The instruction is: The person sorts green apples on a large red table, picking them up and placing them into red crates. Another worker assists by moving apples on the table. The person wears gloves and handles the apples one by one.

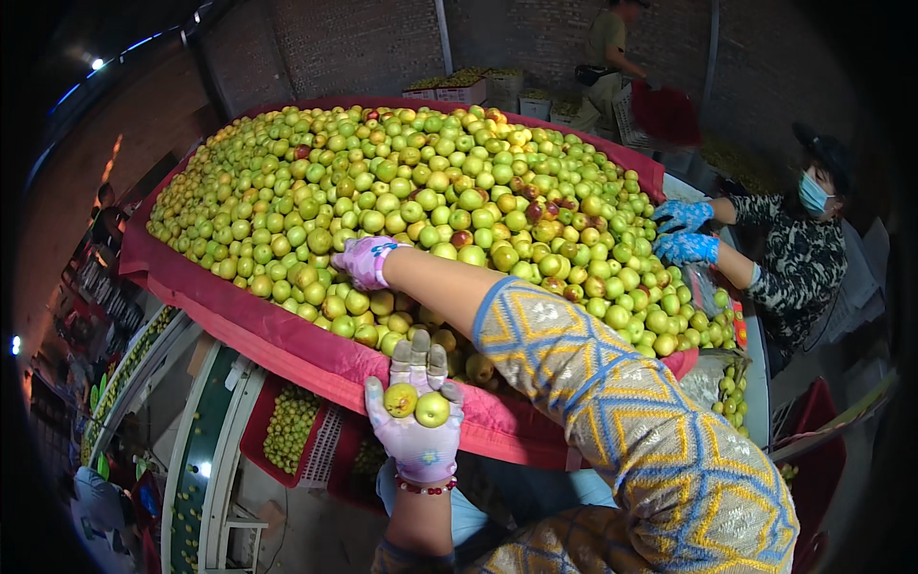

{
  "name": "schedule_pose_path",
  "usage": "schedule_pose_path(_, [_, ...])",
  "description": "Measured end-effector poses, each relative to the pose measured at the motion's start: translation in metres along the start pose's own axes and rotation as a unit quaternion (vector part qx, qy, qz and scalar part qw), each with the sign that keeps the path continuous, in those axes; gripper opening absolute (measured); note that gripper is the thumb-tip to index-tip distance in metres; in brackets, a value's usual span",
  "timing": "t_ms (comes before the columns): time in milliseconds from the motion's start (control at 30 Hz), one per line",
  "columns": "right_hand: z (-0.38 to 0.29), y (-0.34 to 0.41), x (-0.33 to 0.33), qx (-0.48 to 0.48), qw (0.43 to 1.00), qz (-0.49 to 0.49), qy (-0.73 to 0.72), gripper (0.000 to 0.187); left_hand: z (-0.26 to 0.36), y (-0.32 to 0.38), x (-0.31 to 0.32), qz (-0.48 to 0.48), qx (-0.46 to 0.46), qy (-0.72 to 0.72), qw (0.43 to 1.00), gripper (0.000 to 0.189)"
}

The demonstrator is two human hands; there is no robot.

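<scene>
A large heap of green jujubes (pixel 401 186), some with red-brown patches, fills a table edged with dark red cloth (pixel 301 359). My left hand (pixel 419 423), in a pale patterned glove with grey fingertips, is palm up at the near cloth edge. Two green fruits (pixel 416 405) rest on its palm, and its fingers are extended. My right hand (pixel 366 262), in a pink-lilac glove, reaches across into the heap further away. Its fingertips are hidden against the fruit, so whether it grips any cannot be told.
A masked co-worker (pixel 796 222) in blue gloves touches the heap's right side. Another person (pixel 609 50) stands behind near fruit crates (pixel 459 90). Below left are a green conveyor (pixel 193 459) and a red crate of fruit (pixel 262 430).
</scene>
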State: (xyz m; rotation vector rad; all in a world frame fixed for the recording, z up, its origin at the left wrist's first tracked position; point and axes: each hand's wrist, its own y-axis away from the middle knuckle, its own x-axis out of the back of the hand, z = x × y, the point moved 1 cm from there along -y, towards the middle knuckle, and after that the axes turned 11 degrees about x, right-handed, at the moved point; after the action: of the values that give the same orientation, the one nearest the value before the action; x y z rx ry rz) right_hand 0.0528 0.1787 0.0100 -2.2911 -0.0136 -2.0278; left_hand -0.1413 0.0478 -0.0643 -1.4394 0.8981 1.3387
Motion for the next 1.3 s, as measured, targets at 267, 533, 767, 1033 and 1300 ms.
schedule_pose_path(267, [0.009,0.116,-0.007,0.081,0.951,0.238,-0.181,0.041,-0.014,-0.013,-0.023,0.041,-0.068,0.073,0.994,0.062])
schedule_pose_path(533, [-0.030,0.187,-0.005,0.163,0.941,0.277,-0.108,0.030,-0.008,-0.032,0.006,-0.034,-0.017,-0.022,0.999,0.055])
schedule_pose_path(767, [0.163,0.250,0.007,-0.233,0.914,0.305,0.131,0.029,-0.028,-0.050,-0.013,0.032,-0.023,0.037,0.999,0.054])
schedule_pose_path(1033, [0.175,0.274,-0.002,-0.188,0.972,0.142,0.019,0.037,-0.020,-0.062,-0.005,0.016,0.005,0.033,0.999,0.053])
schedule_pose_path(1300, [0.149,0.255,0.019,-0.194,0.964,0.181,0.004,0.036,-0.022,-0.059,-0.002,0.005,0.004,-0.019,1.000,0.057])
